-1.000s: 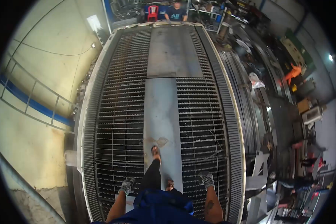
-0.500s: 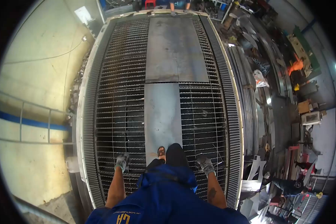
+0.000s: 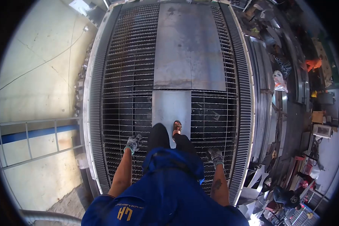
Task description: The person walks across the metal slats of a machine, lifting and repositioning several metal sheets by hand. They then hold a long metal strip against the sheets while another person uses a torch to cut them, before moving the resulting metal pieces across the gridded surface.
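Note:
My left hand (image 3: pixel 133 144), in a grey knitted work glove, hangs over the slatted grating left of my legs. Its fingers are loosely apart and nothing shows in them. On the other side my right hand (image 3: pixel 215 155), gloved the same way, hangs above the slats with fingers loosely bent and no object visible. Between the hands a narrow metal sheet (image 3: pixel 165 103) lies along the grating, and my sandalled foot (image 3: pixel 177 126) is on it. Beyond its far end lies a wider, stained metal sheet (image 3: pixel 190 49).
The toothed slat bed (image 3: pixel 118 116) has gaps and ribbed side rails (image 3: pixel 245 94). A pale wall (image 3: pixel 37 79) and a metal railing (image 3: pixel 30 141) are on the left. Long metal stock (image 3: pixel 258 101), a plastic bag (image 3: pixel 280 81) and a person (image 3: pixel 286 196) are on the right.
I have stepped forward along the narrow sheet, a different foot now leading. Both hands have swung slightly and stay beside my legs. The person's hands at the far edge have left the view.

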Tool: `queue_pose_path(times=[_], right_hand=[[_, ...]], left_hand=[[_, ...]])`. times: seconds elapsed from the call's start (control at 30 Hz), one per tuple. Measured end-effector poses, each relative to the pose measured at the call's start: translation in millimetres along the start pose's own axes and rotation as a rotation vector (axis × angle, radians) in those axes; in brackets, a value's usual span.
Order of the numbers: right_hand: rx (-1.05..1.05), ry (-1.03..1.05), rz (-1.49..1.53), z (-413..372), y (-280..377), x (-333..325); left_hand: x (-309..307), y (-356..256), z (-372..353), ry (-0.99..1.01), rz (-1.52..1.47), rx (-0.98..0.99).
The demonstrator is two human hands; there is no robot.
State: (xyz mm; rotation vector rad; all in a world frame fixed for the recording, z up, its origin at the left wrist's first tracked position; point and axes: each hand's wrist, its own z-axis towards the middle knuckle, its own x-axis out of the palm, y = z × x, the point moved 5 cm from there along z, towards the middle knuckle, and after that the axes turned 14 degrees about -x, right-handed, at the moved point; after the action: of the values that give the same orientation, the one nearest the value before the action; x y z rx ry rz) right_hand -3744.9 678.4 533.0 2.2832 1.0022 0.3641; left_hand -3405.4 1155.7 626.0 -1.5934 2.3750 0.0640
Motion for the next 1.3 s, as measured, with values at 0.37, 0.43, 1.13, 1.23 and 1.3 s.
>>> queue_pose_path(times=[0.37, 0.43, 1.13, 1.23, 1.3], right_hand=[[-0.122, -0.11, 0.048, 125, 238, 97], [-0.403, 0.103, -0.339, 194, 219, 103], [0.385, -0.478, 0.832, 872, 65, 145], [0.418, -0.406, 0.999, 887, 14, 113], [0.4, -0.263, 1.209, 899, 19, 149]], left_hand=[[33, -197, 204, 0.33, 0.287, 0.163], [53, -256, 260, 0.263, 0.331, 0.335], [534, -463, 658, 0.078, 1.093, 0.312], [567, -459, 635, 0.382, 0.359, -0.093], [580, -469, 634, 0.382, 0.246, -0.081]])
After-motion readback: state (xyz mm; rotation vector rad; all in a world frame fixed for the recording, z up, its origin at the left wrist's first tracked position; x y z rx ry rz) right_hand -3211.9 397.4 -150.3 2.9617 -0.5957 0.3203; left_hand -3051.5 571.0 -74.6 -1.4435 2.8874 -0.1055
